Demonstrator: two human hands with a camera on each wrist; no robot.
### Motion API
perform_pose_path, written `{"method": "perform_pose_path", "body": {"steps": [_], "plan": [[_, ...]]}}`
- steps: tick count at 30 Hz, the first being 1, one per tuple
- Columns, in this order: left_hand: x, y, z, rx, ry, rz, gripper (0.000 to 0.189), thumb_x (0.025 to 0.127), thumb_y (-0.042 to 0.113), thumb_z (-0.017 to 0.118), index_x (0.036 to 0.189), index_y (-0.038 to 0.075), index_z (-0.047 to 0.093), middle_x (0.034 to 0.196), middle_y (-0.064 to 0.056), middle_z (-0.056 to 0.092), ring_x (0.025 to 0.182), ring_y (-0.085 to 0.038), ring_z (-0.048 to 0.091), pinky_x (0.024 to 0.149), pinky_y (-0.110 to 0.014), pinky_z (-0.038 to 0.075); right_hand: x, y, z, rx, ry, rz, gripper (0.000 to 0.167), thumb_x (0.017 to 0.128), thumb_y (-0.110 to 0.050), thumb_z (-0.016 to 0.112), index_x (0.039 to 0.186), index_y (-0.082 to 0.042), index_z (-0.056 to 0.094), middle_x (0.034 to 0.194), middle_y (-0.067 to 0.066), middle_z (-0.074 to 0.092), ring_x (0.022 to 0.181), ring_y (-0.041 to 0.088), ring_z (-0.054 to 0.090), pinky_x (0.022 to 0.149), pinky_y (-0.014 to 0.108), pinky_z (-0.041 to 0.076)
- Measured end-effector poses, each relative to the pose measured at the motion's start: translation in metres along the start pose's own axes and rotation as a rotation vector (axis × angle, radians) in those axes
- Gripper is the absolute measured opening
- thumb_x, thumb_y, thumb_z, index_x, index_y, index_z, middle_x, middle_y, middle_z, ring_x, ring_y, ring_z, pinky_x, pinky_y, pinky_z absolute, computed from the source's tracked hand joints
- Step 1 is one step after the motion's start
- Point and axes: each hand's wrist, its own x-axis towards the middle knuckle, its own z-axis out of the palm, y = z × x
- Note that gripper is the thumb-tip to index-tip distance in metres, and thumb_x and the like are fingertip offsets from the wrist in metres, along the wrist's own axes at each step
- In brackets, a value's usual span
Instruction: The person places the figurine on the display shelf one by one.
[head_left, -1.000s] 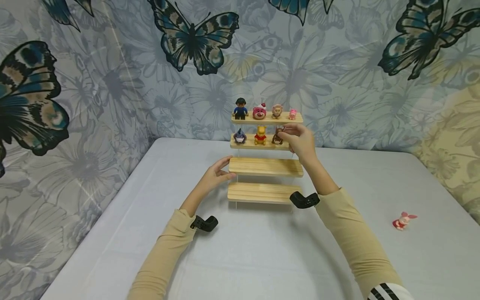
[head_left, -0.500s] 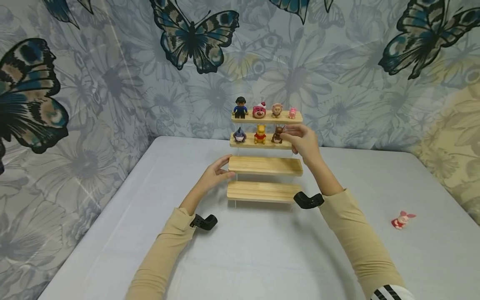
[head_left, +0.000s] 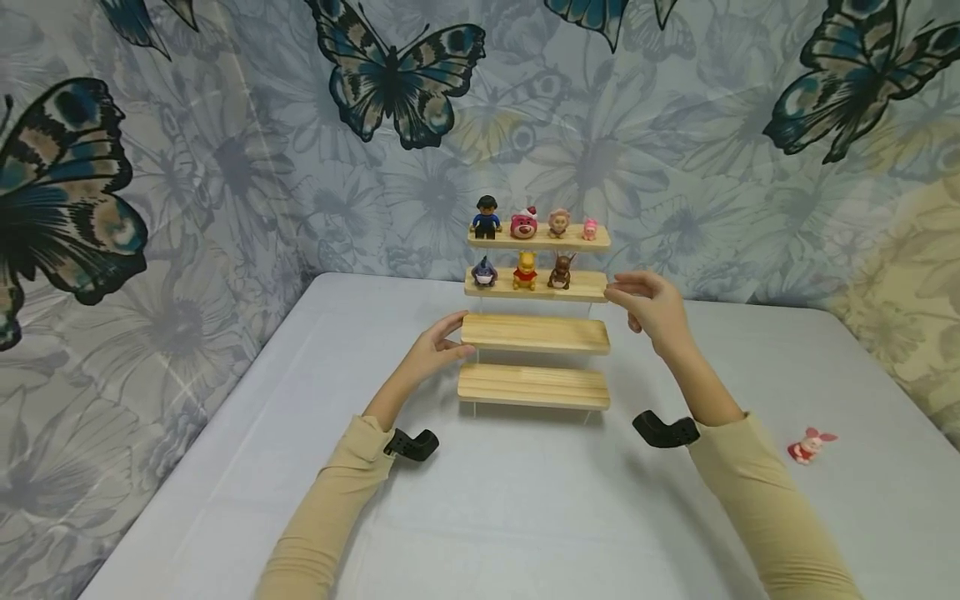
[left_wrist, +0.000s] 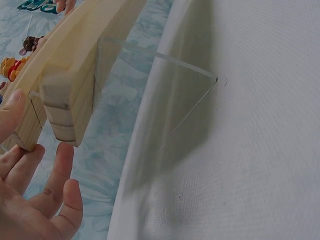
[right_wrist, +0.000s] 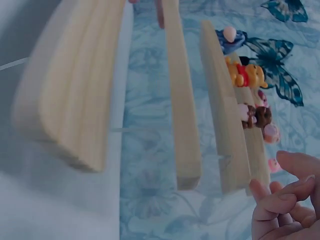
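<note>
A tiered wooden display shelf [head_left: 534, 333] with clear supports stands on the white table. My left hand [head_left: 429, 352] holds the left end of its third board from the top, fingers and thumb at the board's edges in the left wrist view. Just off the right end of the second board is my right hand [head_left: 654, 310], fingers loosely bent and holding nothing. On that second board sit a blue donkey figurine [head_left: 483, 273], a yellow bear figurine [head_left: 525, 272] in red, and a brown long-eared figurine [head_left: 559, 273] nearest the right hand.
On the top board stand a black-haired toy figure [head_left: 486, 218], a pink bear [head_left: 523, 223], a pinkish figurine [head_left: 558, 223] and a small pink pig [head_left: 590, 228]. A pink-eared piglet figurine [head_left: 808, 447] is on the table at right. A butterfly-print cloth [head_left: 637, 150] hangs behind.
My right hand has let go of the brown figurine, leaving it on the second board, and drawn back right past the board's end. My left hand stays at the shelf.
</note>
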Motion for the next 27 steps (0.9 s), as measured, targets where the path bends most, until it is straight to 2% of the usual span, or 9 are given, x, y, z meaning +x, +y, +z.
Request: {"method": "perform_pose_path", "body": {"steps": [7, 11, 12, 13, 18, 19, 20, 23, 27], "plan": [[-0.008, 0.018, 0.003, 0.031, -0.01, -0.016, 0.064, 0.088, 0.008, 0.059, 0.14, -0.001, 0.024, 0.141, -0.021, 0.024, 0.098, -0.034, 0.053, 0.084, -0.037, 0.044, -0.022, 0.005, -0.019, -0.078, 0.028, -0.009, 0.034, 0.083, -0.022, 0.066, 0.111, -0.004, 0.056, 0.09, -0.009, 0.061, 0.039, 0.008, 0.034, 0.038, 0.023, 0.032], [-0.007, 0.017, 0.003, 0.01, -0.013, -0.005, 0.064, 0.088, 0.007, 0.059, 0.14, -0.002, 0.023, 0.141, -0.021, 0.023, 0.099, -0.036, 0.052, 0.085, -0.042, 0.043, -0.034, 0.008, -0.033, -0.092, 0.04, -0.032, 0.024, 0.085, -0.019, 0.064, 0.106, -0.01, 0.058, 0.092, -0.009, 0.061, 0.039, 0.008, 0.035, 0.038, 0.022, 0.032], [-0.005, 0.012, 0.002, 0.008, -0.011, -0.001, 0.064, 0.087, 0.008, 0.059, 0.14, -0.002, 0.024, 0.141, -0.021, 0.023, 0.098, -0.035, 0.052, 0.085, -0.042, 0.043, -0.037, 0.01, -0.036, -0.103, 0.04, -0.038, 0.023, 0.085, -0.019, 0.064, 0.106, -0.01, 0.058, 0.094, -0.008, 0.061, 0.039, 0.009, 0.035, 0.038, 0.023, 0.032], [-0.003, 0.008, 0.002, 0.006, -0.01, 0.004, 0.064, 0.087, 0.008, 0.059, 0.14, 0.0, 0.024, 0.141, -0.02, 0.024, 0.098, -0.034, 0.053, 0.084, -0.041, 0.043, -0.032, 0.031, -0.046, -0.043, 0.013, -0.049, 0.022, 0.085, -0.018, 0.063, 0.106, -0.01, 0.059, 0.096, -0.005, 0.061, 0.04, 0.009, 0.036, 0.039, 0.022, 0.032], [-0.001, 0.003, 0.002, 0.011, -0.014, 0.015, 0.065, 0.087, 0.01, 0.06, 0.14, 0.001, 0.025, 0.141, -0.02, 0.024, 0.096, -0.032, 0.054, 0.081, -0.037, 0.045, -0.049, 0.04, -0.063, -0.057, 0.012, -0.006, 0.025, 0.086, -0.02, 0.062, 0.109, -0.009, 0.06, 0.099, -0.007, 0.06, 0.042, 0.01, 0.036, 0.04, 0.024, 0.033], [-0.004, 0.008, 0.003, 0.013, -0.018, 0.012, 0.064, 0.087, 0.008, 0.06, 0.14, 0.0, 0.025, 0.141, -0.021, 0.023, 0.096, -0.033, 0.054, 0.082, -0.037, 0.045, -0.053, 0.041, -0.067, -0.049, 0.009, 0.005, 0.023, 0.086, -0.019, 0.063, 0.108, -0.011, 0.06, 0.099, -0.008, 0.06, 0.042, 0.01, 0.036, 0.04, 0.024, 0.032], [-0.006, 0.012, 0.003, 0.019, -0.02, 0.006, 0.064, 0.087, 0.007, 0.059, 0.14, -0.002, 0.024, 0.141, -0.022, 0.023, 0.096, -0.034, 0.054, 0.082, -0.038, 0.045, -0.064, 0.022, -0.064, -0.11, 0.029, 0.023, 0.021, 0.086, -0.019, 0.063, 0.106, -0.013, 0.06, 0.097, -0.011, 0.06, 0.042, 0.011, 0.036, 0.039, 0.024, 0.032], [-0.009, 0.018, 0.003, 0.042, -0.013, -0.006, 0.062, 0.088, 0.003, 0.057, 0.14, -0.003, 0.023, 0.141, -0.022, 0.023, 0.096, -0.034, 0.053, 0.082, -0.037, 0.045, -0.075, 0.026, -0.076, -0.116, 0.03, 0.047, 0.019, 0.085, -0.017, 0.063, 0.104, -0.018, 0.061, 0.096, -0.013, 0.06, 0.042, 0.01, 0.036, 0.04, 0.024, 0.032], [-0.009, 0.019, 0.004, 0.036, -0.013, -0.007, 0.062, 0.088, 0.005, 0.058, 0.14, -0.001, 0.024, 0.141, -0.021, 0.023, 0.097, -0.034, 0.053, 0.083, -0.038, 0.044, -0.088, 0.034, -0.094, -0.119, 0.034, 0.083, 0.022, 0.085, -0.014, 0.063, 0.107, -0.016, 0.061, 0.097, -0.015, 0.06, 0.043, 0.01, 0.038, 0.041, 0.024, 0.032]]}}
